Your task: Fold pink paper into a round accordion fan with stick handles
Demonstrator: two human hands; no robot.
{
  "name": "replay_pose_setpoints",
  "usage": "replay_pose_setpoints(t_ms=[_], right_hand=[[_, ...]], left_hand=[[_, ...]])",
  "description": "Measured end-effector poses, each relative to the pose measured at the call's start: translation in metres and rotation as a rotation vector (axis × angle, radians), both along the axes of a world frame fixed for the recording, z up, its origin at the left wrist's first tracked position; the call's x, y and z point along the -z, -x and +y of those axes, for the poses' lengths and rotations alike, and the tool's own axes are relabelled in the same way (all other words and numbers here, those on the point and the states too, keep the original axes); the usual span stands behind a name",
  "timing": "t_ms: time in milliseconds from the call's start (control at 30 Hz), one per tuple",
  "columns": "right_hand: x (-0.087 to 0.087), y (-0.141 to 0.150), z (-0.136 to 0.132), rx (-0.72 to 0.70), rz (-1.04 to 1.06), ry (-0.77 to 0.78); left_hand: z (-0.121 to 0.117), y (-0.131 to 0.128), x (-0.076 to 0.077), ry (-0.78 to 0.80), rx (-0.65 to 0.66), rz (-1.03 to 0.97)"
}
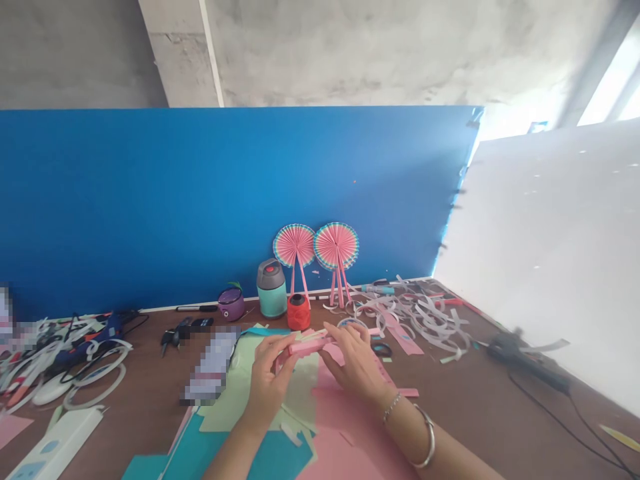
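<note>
Between my two hands is a folded strip of pink paper, held level above the coloured sheets. My left hand pinches its left end between thumb and fingers. My right hand is closed over its right end, with the fingers bent on top. Beneath lie a pale green sheet, a pink sheet and a teal sheet. Two round pleated pink fans with striped rims, a left fan and a right fan, lean against the blue panel.
A teal jar with a grey lid, a red container and a purple pot stand at the back. Curled paper strips heap on the right. A power strip lies front left, and a dark cable device sits far right.
</note>
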State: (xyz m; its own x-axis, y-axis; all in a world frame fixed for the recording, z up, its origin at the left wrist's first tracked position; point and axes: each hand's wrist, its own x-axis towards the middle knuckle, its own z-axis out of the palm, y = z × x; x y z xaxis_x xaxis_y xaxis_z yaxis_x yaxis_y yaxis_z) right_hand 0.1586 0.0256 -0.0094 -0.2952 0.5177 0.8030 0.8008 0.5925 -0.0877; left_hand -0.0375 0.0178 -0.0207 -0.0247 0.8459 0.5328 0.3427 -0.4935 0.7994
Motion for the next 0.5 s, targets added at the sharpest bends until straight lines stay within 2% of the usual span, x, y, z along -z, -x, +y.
replay_pose_setpoints(t_ms=[200, 500], right_hand=[[0.0002, -0.0032, 0.0005, -0.030, 0.002, -0.003], [-0.0008, -0.0061, 0.0003, -0.104, -0.032, 0.044]], left_hand=[[0.0002, 0.0049, -0.0028, -0.195, -0.085, 0.284], [0.0050, 0.0100, -0.0053, -0.382, -0.134, 0.485]])
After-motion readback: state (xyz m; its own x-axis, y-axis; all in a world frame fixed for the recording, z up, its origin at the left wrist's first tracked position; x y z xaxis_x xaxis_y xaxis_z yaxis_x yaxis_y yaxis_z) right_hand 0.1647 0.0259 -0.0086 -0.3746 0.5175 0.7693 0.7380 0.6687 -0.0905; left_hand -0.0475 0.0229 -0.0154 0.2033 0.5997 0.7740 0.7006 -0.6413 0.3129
